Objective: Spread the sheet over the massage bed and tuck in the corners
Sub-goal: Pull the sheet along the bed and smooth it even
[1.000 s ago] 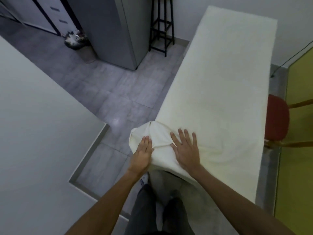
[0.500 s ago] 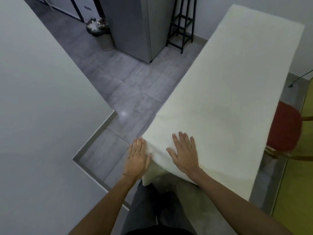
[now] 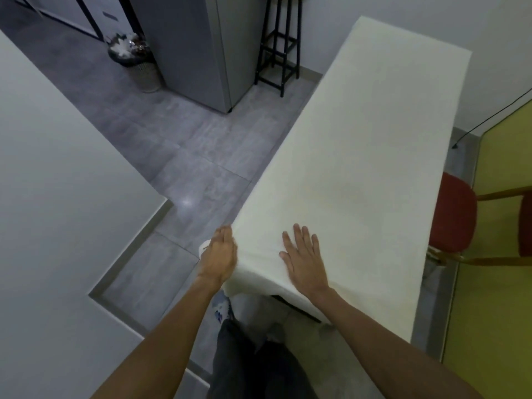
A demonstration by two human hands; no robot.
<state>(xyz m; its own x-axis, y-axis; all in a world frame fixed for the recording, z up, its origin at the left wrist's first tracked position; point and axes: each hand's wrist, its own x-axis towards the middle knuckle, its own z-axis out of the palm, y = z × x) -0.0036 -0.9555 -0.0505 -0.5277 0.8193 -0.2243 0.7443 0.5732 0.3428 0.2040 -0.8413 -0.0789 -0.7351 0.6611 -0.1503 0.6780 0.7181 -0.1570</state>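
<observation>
A cream sheet [image 3: 359,156] covers the long massage bed [image 3: 299,306], whose dark frame edge shows under the near end. My right hand [image 3: 303,262] lies flat with spread fingers on top of the sheet near the near left corner. My left hand [image 3: 220,256] presses with straight fingers against the side of that corner, where the sheet folds down. A small bit of cloth [image 3: 203,246] pokes out left of my left hand. The near end of the sheet hangs over the bed's edge.
A red-seated wooden chair [image 3: 452,214] stands close along the bed's right side by a yellow panel [image 3: 498,254]. A white wall [image 3: 51,211] juts in at left. A grey cabinet [image 3: 198,47], a black stand [image 3: 277,50] and a bin [image 3: 134,61] stand across the grey tile floor.
The loose bunch of sheet at the near left corner has been folded down flat. My left hand moved from on top of it to the corner's side. My right hand stayed flat.
</observation>
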